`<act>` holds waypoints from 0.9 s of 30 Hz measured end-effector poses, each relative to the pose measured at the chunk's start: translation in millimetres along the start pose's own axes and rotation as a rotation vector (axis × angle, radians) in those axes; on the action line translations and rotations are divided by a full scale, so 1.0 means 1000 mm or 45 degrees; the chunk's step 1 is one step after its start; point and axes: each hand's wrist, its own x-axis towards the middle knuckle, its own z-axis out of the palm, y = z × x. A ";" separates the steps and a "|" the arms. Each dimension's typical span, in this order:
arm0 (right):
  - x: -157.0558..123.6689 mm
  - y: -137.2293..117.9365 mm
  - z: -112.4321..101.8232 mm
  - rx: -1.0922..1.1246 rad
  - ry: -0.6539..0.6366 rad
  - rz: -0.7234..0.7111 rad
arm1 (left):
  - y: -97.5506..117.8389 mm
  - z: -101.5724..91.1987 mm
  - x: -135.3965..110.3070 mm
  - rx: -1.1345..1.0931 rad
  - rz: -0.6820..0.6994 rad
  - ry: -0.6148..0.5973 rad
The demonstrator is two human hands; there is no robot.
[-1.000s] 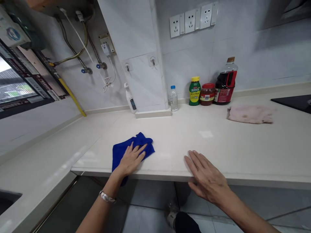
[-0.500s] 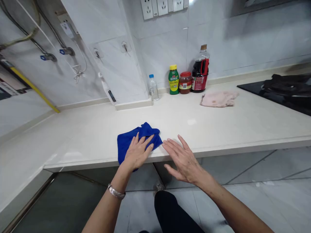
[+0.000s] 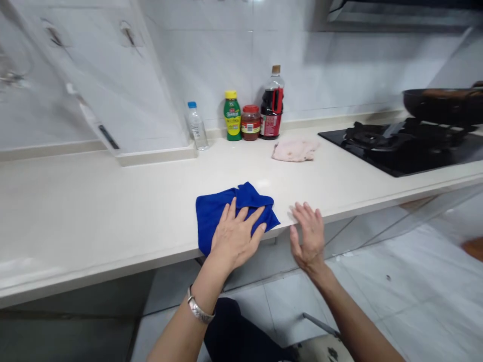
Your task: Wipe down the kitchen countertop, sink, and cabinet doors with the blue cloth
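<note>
My left hand (image 3: pixel 236 236) lies flat on a blue cloth (image 3: pixel 215 213), fingers spread and pressing it to the white countertop (image 3: pixel 124 201) near its front edge. The cloth is loosely folded over at its upper right, and its lower left corner reaches the counter's edge. A silver bracelet (image 3: pixel 199 306) circles the left wrist. To the right of the cloth, my right hand (image 3: pixel 310 236) is at the counter's front edge, holding nothing, with thumb and fingers apart. Whether its fingertips touch the counter I cannot tell.
Along the wall stand a clear bottle (image 3: pixel 197 128), a green-and-yellow squeeze bottle (image 3: pixel 233 118), a red-lidded jar (image 3: pixel 250 123) and a large dark sauce bottle (image 3: pixel 270 108). A pink cloth (image 3: pixel 295 150) lies before them. A black gas stove (image 3: pixel 400 148) with a wok (image 3: pixel 433 106) is at right.
My left hand and the blue cloth have moved right along the counter. My right hand has also shifted right. The view has turned right, bringing the wok and more of the stove into sight.
</note>
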 end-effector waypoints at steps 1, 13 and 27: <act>-0.004 -0.001 0.003 -0.045 -0.016 0.004 | 0.006 0.003 0.006 0.009 0.018 0.005; -0.007 0.005 0.027 -0.204 0.196 -0.072 | -0.030 0.002 0.016 0.123 0.088 -0.045; -0.016 0.006 0.052 -0.130 0.380 -0.046 | -0.254 -0.010 -0.070 0.515 -0.069 0.100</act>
